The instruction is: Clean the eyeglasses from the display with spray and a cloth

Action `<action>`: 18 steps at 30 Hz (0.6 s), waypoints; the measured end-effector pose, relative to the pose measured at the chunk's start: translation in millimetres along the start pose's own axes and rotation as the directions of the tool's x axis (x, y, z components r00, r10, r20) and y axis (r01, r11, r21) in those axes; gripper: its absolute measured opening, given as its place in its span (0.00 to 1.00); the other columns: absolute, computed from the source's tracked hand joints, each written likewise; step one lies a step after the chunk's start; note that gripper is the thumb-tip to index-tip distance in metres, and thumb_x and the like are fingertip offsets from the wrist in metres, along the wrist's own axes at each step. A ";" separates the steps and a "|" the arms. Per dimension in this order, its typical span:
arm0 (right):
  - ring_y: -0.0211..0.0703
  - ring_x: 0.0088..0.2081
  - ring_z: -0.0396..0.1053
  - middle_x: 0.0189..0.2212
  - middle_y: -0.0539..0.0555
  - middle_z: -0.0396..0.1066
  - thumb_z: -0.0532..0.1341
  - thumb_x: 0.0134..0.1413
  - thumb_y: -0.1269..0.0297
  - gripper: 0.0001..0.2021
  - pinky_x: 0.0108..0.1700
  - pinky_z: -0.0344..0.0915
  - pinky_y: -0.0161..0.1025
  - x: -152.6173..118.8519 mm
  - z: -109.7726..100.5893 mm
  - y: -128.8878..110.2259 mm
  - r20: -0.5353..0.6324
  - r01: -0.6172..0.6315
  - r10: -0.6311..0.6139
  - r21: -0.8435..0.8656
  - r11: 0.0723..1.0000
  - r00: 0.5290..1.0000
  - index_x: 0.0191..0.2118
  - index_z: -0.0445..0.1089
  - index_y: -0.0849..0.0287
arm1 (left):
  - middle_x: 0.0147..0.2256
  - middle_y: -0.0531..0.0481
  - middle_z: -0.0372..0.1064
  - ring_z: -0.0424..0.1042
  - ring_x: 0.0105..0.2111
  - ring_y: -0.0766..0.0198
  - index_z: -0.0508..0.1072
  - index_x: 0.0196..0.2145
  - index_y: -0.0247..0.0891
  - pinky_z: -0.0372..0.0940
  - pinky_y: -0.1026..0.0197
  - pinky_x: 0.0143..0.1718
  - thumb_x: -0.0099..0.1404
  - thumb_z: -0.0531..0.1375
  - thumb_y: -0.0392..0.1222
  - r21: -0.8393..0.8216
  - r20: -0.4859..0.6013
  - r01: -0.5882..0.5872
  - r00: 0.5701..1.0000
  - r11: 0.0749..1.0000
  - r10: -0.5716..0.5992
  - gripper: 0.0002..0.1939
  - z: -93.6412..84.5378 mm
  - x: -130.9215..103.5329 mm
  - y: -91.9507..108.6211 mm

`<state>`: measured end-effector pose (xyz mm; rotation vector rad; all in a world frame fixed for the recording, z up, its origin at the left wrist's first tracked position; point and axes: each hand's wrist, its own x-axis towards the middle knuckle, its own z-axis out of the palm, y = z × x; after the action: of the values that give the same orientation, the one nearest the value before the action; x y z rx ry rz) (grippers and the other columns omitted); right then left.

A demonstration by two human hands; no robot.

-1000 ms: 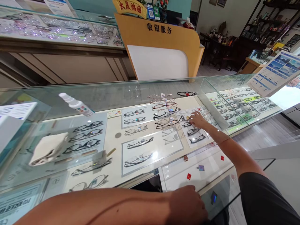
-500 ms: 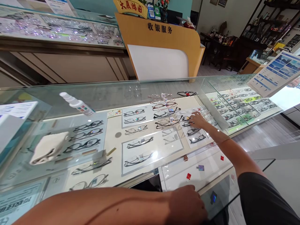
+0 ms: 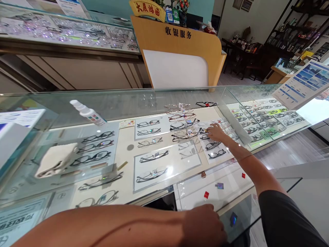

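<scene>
My right hand [image 3: 216,132] is inside the glass display case, its fingers closed at a dark-framed pair of eyeglasses [image 3: 205,137] on the right-hand display sheet. The fingertips partly cover that frame. Just in front of it lie two more dark pairs, one of them a round-lensed pair of eyeglasses [image 3: 217,154]. My left hand [image 3: 204,224] is low at the case's near side, with its fingers curled. Whatever those fingers hold, if anything, is hidden. Near it a red tag [image 3: 206,195] and a shiny purple tag [image 3: 219,186] lie on a white surface.
A white spray bottle [image 3: 88,113] and a folded cloth [image 3: 56,159] are on the glass at left. Several frames lie in rows inside the glass case [image 3: 130,147]. A printed sign [image 3: 303,82] stands at right. Beyond is a wooden cashier counter [image 3: 174,39].
The view has shifted slightly. My right hand stays at the same pair of eyeglasses, and my left hand keeps its place. No eyeglasses have visibly moved.
</scene>
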<state>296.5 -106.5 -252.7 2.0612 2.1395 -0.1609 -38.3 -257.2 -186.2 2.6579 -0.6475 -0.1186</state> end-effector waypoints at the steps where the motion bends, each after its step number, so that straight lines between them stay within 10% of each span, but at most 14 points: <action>1: 0.62 0.75 0.59 0.64 0.59 0.79 0.53 0.71 0.63 0.21 0.77 0.48 0.62 -0.1 -0.2 -0.7 0.000 0.000 0.000 0.004 1.000 1.000 0.54 0.83 0.57 | 0.28 0.54 0.79 0.77 0.29 0.59 0.78 0.32 0.41 0.66 0.54 0.30 0.69 0.70 0.49 0.001 -0.006 0.000 1.000 1.000 0.000 0.12 -0.7 0.0 0.2; 12: 0.62 0.73 0.61 0.64 0.61 0.77 0.54 0.74 0.63 0.19 0.75 0.52 0.61 -4.9 -17.0 -15.2 -0.020 -0.033 0.033 0.014 0.999 0.999 0.52 0.82 0.59 | 0.28 0.52 0.79 0.79 0.29 0.58 0.78 0.32 0.40 0.63 0.54 0.30 0.69 0.70 0.48 -0.016 -0.003 0.001 1.000 1.000 -0.001 0.12 -3.7 0.5 0.0; 18: 0.51 0.58 0.75 0.56 0.58 0.77 0.63 0.74 0.54 0.14 0.63 0.72 0.56 -36.3 -44.2 -57.3 0.032 -0.006 0.006 -0.017 1.000 0.999 0.53 0.77 0.59 | 0.29 0.53 0.80 0.78 0.29 0.58 0.79 0.34 0.40 0.64 0.53 0.31 0.69 0.70 0.48 -0.020 -0.030 -0.020 0.999 1.000 0.019 0.10 -1.6 0.1 -0.6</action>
<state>238.5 -136.0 -204.5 2.0412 2.1084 -0.1732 -37.7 -256.2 -185.0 2.6281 -0.6590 -0.0801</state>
